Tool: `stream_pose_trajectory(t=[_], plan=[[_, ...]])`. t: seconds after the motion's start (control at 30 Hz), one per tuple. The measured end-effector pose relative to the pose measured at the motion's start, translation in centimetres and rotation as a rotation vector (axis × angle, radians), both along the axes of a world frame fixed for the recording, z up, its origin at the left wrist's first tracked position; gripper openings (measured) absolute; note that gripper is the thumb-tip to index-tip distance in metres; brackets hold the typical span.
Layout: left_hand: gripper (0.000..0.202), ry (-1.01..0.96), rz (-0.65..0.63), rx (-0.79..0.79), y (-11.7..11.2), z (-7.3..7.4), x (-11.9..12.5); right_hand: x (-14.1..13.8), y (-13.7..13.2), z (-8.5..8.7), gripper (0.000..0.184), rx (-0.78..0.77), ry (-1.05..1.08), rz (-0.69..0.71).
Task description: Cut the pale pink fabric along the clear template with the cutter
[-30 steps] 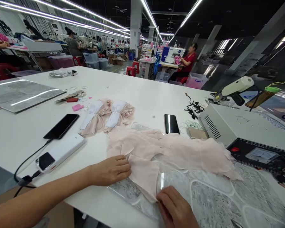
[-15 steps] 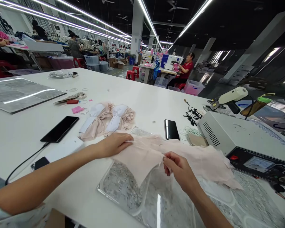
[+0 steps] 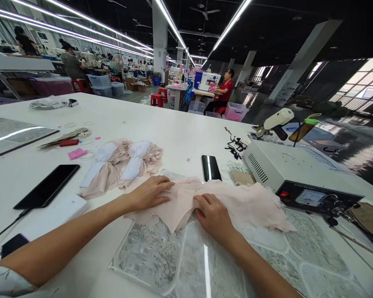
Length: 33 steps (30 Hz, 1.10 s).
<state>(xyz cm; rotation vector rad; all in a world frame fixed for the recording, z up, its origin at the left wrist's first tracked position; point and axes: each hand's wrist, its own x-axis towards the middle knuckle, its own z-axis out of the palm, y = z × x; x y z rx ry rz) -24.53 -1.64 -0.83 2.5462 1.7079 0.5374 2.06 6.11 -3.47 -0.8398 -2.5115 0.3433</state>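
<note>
My left hand [image 3: 149, 193] lies flat, fingers stretched, on the left part of a pile of pale pink fabric pieces [image 3: 245, 203]. My right hand [image 3: 213, 215] rests on the same pile just to the right, fingers curled down on the cloth's near edge. The fabric lies partly over a clear plastic template sheet [image 3: 161, 265] on the white table [image 3: 161, 124]. Two tied bundles of pink fabric [image 3: 124, 163] with white bands sit just beyond my left hand.
A grey control box [image 3: 286, 169] with a red switch stands at the right, a white hand tool [image 3: 276, 120] behind it. Two black phones [image 3: 210, 167] [image 3: 46, 186] and a white power bank [image 3: 52, 213] lie on the table. People sit at sewing machines far behind.
Both hands have come down onto the fabric pile. The right hand, which pinched a piece in the air half a second ago, now presses it down; the left hand has flattened out.
</note>
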Motion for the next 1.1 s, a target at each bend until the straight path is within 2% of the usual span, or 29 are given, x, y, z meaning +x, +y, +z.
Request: stream_pose_trajectory(t=[0.13, 0.27, 0.37, 0.47, 0.6, 0.73, 0.8, 0.87, 0.97, 1.03, 1.1], plan=[[0.036, 0.021, 0.036, 0.058, -0.2, -1.0, -0.7, -1.8, 2.0, -0.3, 0.024, 0.054, -0.012, 0.013], [0.033, 0.043, 0.058, 0.124, -0.6, -1.0, -0.7, -3.0, 3.7, 0.3, 0.027, 0.087, 0.02, -0.005], [0.034, 0.086, -0.055, 0.125, -0.7, -0.7, 0.5, -2.7, 3.7, 0.5, 0.031, 0.088, 0.069, -0.037], [0.044, 0.186, -0.209, 0.045, -0.4, -0.7, 1.7, -1.2, 2.8, 0.6, 0.031, 0.071, 0.105, -0.017], [0.051, 0.243, -0.187, -0.075, -0.1, -0.7, 1.8, 2.6, 1.6, 0.6, 0.041, 0.029, 0.124, -0.026], [0.044, 0.194, -0.211, 0.014, -0.3, 0.2, 2.2, 7.8, 0.7, 1.0, 0.034, -0.029, 0.126, -0.154], [0.036, 0.136, -0.252, 0.094, -0.3, 0.6, 3.9, 10.0, 0.0, 1.2, 0.029, -0.052, 0.108, -0.207], [0.027, 0.079, -0.288, 0.098, 0.1, 0.5, 6.6, 11.7, -0.6, 1.3, 0.027, -0.066, 0.084, -0.247], [0.021, 0.104, -0.311, 0.015, 1.2, -0.7, 11.0, 13.0, -1.4, 1.0, 0.028, -0.069, 0.062, -0.279], [0.003, 0.115, -0.311, 0.009, 2.3, -1.6, 13.2, 13.5, -1.7, 0.7, 0.028, -0.051, 0.058, -0.282], [0.013, 0.119, -0.311, 0.007, 3.1, -1.9, 14.3, 13.6, -2.0, 0.5, 0.028, -0.021, 0.057, -0.272]])
